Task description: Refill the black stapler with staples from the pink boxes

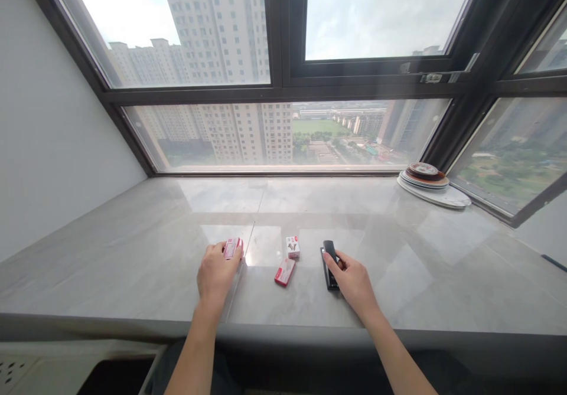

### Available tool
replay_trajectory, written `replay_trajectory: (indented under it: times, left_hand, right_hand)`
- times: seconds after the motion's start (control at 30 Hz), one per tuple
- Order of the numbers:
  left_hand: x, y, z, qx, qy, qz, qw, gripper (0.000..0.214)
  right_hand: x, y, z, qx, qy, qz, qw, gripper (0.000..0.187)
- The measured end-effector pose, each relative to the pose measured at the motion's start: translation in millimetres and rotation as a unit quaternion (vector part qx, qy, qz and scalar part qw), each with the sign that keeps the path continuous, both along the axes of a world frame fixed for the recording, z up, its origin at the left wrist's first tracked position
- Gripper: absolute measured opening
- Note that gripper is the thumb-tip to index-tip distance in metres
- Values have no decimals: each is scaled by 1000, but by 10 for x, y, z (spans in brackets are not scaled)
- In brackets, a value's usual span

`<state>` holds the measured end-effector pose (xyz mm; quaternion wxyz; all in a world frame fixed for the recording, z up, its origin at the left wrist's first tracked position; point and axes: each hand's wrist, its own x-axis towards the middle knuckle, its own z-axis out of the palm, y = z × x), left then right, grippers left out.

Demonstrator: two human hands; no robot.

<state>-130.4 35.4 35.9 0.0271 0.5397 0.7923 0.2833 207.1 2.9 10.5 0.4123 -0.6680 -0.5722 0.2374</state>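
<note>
My left hand (217,274) is closed on a small pink and white box (232,248) at the left of the marble-patterned sill. On the right, my right hand (352,280) has its thumb and fingers around a black stapler (328,265), which rests on the surface. Between my hands a red and white box (284,272) lies flat at a slant. Just behind it stands a smaller white box (293,247) with a picture and red marks on it. Their contents are hidden.
A stack of plates (427,182) sits in the far right corner by the window frame (279,94). The grey stone sill (146,253) has its front edge (292,330) near my forearms. A white wall (57,123) bounds the left side.
</note>
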Motion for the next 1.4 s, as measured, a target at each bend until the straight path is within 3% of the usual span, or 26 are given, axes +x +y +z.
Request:
replay_trajectory:
  times: [0.17,0.27,0.4,0.53,0.63,0.73,0.83,0.97,1.07,1.13,1.27,1.33,1.4]
  left_hand:
    - [-242,-346,-163,-38,20,7,999,41]
    - [-196,-513,-192,-43,75,6,996,44]
    - [411,-634,-84,15,129,6,992,39]
    - [1174,-592,-8,26,101,-154,983,33]
    - [1385,-480,-53,24,95,-205,974,37]
    - [1289,-428,-136,28,85,-181,979,48]
    - [1144,-507,-187,19,58,-186,981,36]
    - [1136,-669,-172,20,27,-334,942,35]
    - [1174,-702,-133,18,19,-422,906,47]
    - [1162,-686,-112,14,9,-441,897,49]
    - [1048,-646,-95,5,-3,-435,900,47]
    - [959,-640,-95,-4,3,-421,907,50]
    - [858,-640,-94,-15,4,-409,912,54]
  right_hand:
    - [-11,-2,-27,3,-7,-11,1000,53]
    - [-18,-27,-38,9,-9,-9,1000,55]
    - [-48,-89,-12,10,-26,15,999,53]
    - [-97,-144,32,17,-39,39,998,47]
    - [-87,-178,57,20,-38,52,998,48]
    - [18,-195,102,17,-36,60,997,51]
    - [176,-155,190,26,-49,86,995,48]
    - [210,-22,325,38,-63,162,984,36]
    - [0,45,383,25,-62,212,975,36]
    - [-212,58,390,18,-58,227,972,35]
    - [-615,78,365,35,-45,174,983,29]
    - [-707,98,356,60,42,132,989,26]
    - [-671,107,343,90,188,93,973,29]
